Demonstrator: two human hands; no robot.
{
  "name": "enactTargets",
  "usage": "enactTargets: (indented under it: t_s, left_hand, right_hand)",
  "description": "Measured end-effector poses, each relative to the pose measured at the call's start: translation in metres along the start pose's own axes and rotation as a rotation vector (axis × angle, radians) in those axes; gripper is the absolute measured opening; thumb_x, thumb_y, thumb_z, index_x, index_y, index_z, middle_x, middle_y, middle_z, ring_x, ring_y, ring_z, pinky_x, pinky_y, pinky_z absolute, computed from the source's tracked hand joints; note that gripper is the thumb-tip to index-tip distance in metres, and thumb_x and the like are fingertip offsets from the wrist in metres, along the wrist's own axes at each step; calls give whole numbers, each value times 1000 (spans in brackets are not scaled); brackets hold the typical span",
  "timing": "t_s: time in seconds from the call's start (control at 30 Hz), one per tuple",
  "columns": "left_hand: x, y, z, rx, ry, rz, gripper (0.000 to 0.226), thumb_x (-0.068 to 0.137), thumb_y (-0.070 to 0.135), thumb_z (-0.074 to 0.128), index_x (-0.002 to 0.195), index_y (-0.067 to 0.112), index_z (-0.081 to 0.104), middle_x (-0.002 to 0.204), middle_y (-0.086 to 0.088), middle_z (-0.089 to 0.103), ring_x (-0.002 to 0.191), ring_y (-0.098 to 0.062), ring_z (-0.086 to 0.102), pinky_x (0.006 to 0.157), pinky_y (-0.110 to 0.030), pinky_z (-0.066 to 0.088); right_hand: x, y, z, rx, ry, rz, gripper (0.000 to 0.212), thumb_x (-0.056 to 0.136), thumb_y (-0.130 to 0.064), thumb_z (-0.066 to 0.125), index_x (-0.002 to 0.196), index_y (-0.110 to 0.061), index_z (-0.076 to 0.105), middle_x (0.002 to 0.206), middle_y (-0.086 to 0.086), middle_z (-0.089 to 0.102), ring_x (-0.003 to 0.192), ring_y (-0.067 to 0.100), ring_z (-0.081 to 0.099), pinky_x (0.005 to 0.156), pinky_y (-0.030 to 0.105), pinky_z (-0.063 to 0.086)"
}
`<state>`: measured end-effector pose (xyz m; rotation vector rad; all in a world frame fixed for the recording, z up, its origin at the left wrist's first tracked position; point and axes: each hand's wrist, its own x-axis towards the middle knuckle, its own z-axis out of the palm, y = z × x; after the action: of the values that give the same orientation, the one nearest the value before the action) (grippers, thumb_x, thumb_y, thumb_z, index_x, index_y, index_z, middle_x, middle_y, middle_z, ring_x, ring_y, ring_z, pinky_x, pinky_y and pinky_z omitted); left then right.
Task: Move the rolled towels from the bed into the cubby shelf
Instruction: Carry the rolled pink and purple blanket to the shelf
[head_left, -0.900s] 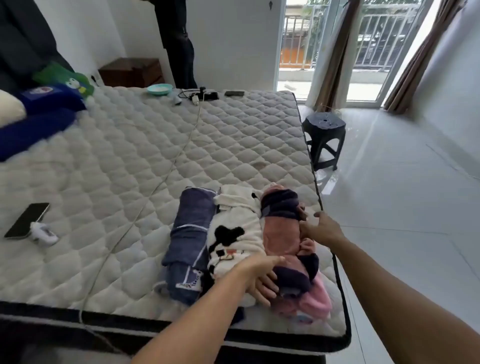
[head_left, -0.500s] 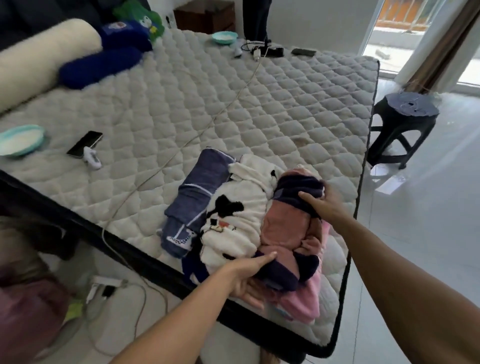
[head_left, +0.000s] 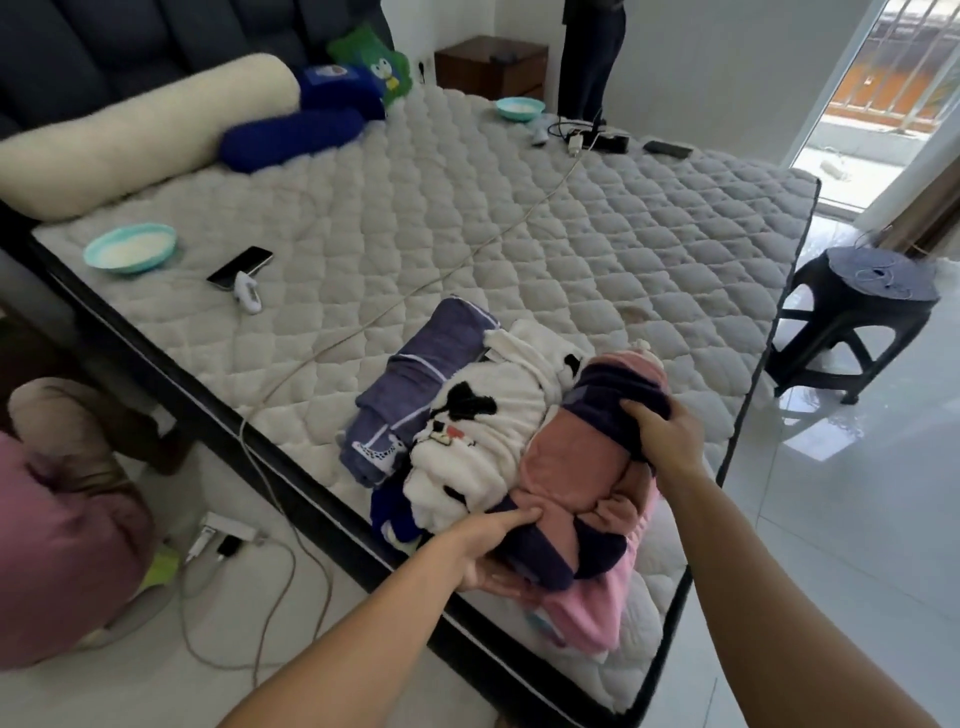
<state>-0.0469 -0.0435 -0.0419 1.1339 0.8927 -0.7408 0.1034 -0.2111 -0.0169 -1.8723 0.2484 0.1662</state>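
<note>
1. Where the quilted mattress (head_left: 467, 249) meets its near corner, a pink and dark purple rolled towel (head_left: 582, 467) is gripped at both ends and lies against the other rolls.
2. The near end of that roll is held by the left hand (head_left: 493, 551), thumb on top and fingers curled underneath.
3. The far, dark purple end is clasped by the right hand (head_left: 660, 431), with fingers wrapped over it.
4. A white rolled towel (head_left: 488, 421) with black cartoon patches and a small red mark is seen touching the pink roll's left side; no lettering can be read on it.
5. A lavender-blue rolled towel (head_left: 415, 389) with white stripes and a small white motif is set just beside the white one, farther left.
6. A light pink cloth (head_left: 592, 613) is pressed beneath the pink roll at the mattress edge.
7. Farther off on the mattress, a black phone (head_left: 241, 266), two teal bowls (head_left: 130, 248), a cable (head_left: 441, 270) and a cream bolster (head_left: 140, 140) are found.
8. A black plastic stool (head_left: 852, 317) is placed on the tiled floor beside the bed.
</note>
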Motion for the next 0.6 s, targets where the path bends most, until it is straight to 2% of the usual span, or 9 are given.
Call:
enactTargets:
  t_s: [0.1, 0.17, 0.2, 0.27, 0.33, 0.47, 0.6]
  left_hand:
    - [-19, -3, -4, 7, -60, 63, 55, 80, 39, 72, 124, 13, 50, 113, -14, 61, 89, -29, 66, 49, -33, 59]
    - [-33, -6, -6, 17, -83, 107, 53, 81, 39, 71, 123, 15, 50, 113, -13, 60, 89, -28, 65, 50, -32, 58]
    - [-39, -10, -8, 25, -89, 138, 55, 81, 41, 71, 124, 15, 50, 114, -13, 60, 91, -28, 65, 55, -35, 60]
    - [-50, -21, -16, 47, -91, 197, 63, 78, 45, 73, 129, 16, 51, 124, -12, 60, 102, -29, 65, 78, -42, 59]
    - [-67, -35, -29, 43, -88, 261, 63, 79, 45, 72, 131, 17, 52, 130, -11, 59, 108, -29, 63, 93, -46, 52]
    - [-118, -77, -69, -59, -6, 357, 50, 83, 37, 70, 127, 17, 56, 119, -6, 63, 100, -25, 63, 100, -48, 47]
    - [-173, -142, -127, -216, 155, 438, 49, 82, 36, 70, 125, 17, 55, 121, -10, 62, 110, -30, 60, 101, -46, 47]
  right_hand:
    - [-27, -14, -9, 58, 81, -59, 24, 73, -33, 70, 96, -27, 66, 97, 2, 67, 97, 26, 63, 92, 44, 52]
    - [-46, -27, -14, 72, 132, -133, 28, 76, -30, 70, 102, -20, 67, 97, 3, 66, 98, 27, 62, 91, 40, 50]
    - [-55, -34, -16, 84, 140, -180, 25, 76, -30, 70, 98, -21, 66, 96, 4, 65, 98, 28, 62, 91, 41, 50]
    - [-77, -48, -17, 75, 159, -261, 21, 72, -36, 71, 89, -28, 63, 97, 4, 66, 99, 29, 62, 91, 43, 51]
    - [-101, -58, -14, 77, 159, -317, 31, 65, -47, 69, 89, -28, 64, 103, 6, 66, 101, 27, 62, 92, 47, 51]
    - [-164, -75, 14, 59, 61, -431, 30, 62, -49, 70, 85, -30, 64, 100, 8, 67, 94, 26, 64, 86, 49, 54]
    - [-233, -86, 70, 31, -120, -516, 24, 59, -54, 71, 72, -38, 60, 99, 10, 66, 92, 30, 65, 81, 51, 55]
